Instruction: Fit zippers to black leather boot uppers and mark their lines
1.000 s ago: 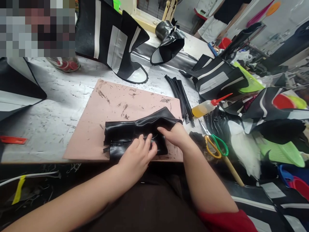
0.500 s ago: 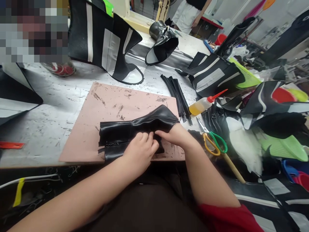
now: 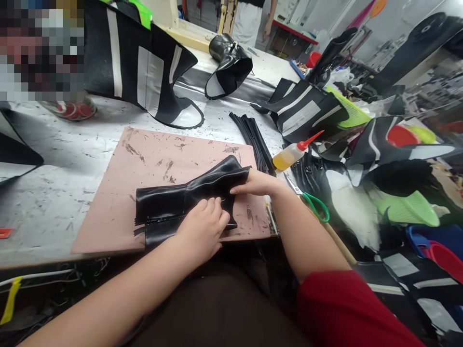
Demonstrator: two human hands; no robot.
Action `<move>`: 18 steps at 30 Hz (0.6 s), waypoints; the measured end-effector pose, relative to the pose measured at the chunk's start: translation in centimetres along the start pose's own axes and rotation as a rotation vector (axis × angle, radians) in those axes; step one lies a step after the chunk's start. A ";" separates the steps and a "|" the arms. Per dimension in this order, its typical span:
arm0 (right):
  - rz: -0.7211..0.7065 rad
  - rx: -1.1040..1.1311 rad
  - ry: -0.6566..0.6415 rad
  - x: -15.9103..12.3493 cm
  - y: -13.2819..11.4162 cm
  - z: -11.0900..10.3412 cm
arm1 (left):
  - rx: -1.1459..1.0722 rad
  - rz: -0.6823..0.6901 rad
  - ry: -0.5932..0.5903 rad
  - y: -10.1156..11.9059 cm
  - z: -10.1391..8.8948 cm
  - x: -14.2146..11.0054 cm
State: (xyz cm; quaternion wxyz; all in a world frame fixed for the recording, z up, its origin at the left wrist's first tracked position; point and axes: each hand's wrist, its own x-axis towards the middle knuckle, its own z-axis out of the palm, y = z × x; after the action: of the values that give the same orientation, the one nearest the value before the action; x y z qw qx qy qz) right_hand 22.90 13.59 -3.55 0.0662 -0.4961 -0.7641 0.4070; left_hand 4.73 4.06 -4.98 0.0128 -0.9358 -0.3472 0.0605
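Note:
A shiny black leather boot upper [image 3: 162,200] lies on its side on a pinkish board [image 3: 119,159], its zip running along the near side. My left hand [image 3: 202,224] rests on its near part with curled fingers, gripping the leather beside the zip. At the right end, my right hand [image 3: 253,183] holds the open edge of the upper, thumb outside and the other fingers hidden behind or inside the leather.
Black strips [image 3: 253,140], a glue bottle with a red nozzle [image 3: 289,155] and scissors [image 3: 314,205] lie right of the board. Other boot uppers [image 3: 126,67] stand behind it. Green baskets [image 3: 408,207] are at the right. A person [image 3: 248,21] stands in the background.
My right hand has shifted towards the far right edge of the upper, its thumb moving away from my left fingers. The whole view has swung slightly, so things appear further left.

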 end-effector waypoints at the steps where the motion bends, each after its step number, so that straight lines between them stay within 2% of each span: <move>1: 0.001 0.012 0.014 -0.1 0.1 0.1 | 0.002 0.000 0.003 0.0 0.0 0.0; 5: 0.065 -0.048 0.062 -0.2 0.1 0.8 | 0.008 0.000 0.007 0.0 -0.1 0.0; 11: 0.183 -0.322 0.176 0.2 0.4 2.0 | 0.013 0.004 0.031 0.0 -0.1 0.1; 15: 0.352 -0.546 0.191 -0.5 0.9 1.0 | -0.003 -0.007 0.010 -0.2 -0.3 -0.1; 18: 0.481 -0.659 0.222 -2.8 1.3 -0.4 | -0.053 -0.046 0.026 -0.5 -0.1 -0.6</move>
State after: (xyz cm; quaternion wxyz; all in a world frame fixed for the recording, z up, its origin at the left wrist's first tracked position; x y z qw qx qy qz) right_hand 25.41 11.73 -3.36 -0.1107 -0.6959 -0.7040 0.0889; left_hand 3.97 4.02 -4.74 -0.0061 -0.9283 -0.3697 0.0386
